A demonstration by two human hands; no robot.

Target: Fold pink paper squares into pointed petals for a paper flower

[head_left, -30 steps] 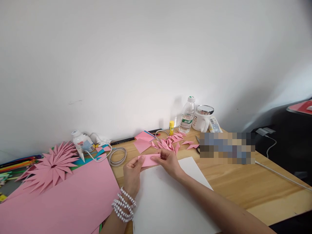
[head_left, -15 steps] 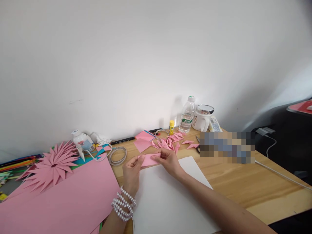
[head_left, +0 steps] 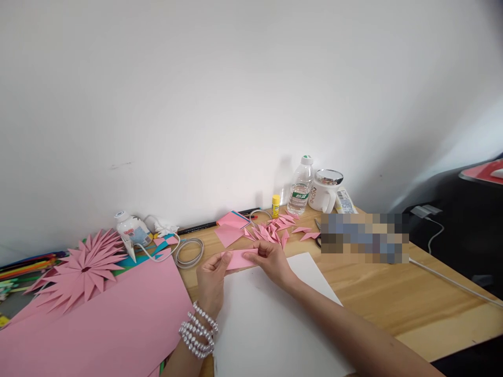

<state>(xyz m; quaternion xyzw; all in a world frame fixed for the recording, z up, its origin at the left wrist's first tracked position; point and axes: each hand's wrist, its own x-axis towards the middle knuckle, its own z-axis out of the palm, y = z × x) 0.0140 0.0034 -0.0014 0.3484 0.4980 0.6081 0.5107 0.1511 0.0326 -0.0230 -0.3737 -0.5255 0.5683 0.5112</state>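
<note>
A small strip of folded pink paper (head_left: 238, 260) is stretched between my two hands, over the far edge of a white sheet (head_left: 275, 319). My left hand (head_left: 212, 275) pinches its left end between thumb and fingers. At its right end, my right hand (head_left: 269, 260) grips the paper with the thumb on top. Just beyond lie a square of pink paper (head_left: 228, 235) and a heap of folded pink paper pieces (head_left: 271, 230). Fingers hide both ends of the strip.
Pink card (head_left: 129, 319) and a spiky pink paper wheel (head_left: 84, 269) lie left, near a white bottle (head_left: 133, 228) and coiled cable (head_left: 189, 253). Along the wall stand a glue stick (head_left: 275, 207), water bottle (head_left: 301, 188) and mug (head_left: 327, 191). Scissors (head_left: 318, 233) lie right, beside a blurred patch.
Both hands keep the same hold on the pink paper. The whole view has shifted very slightly; nothing on the table has visibly moved.
</note>
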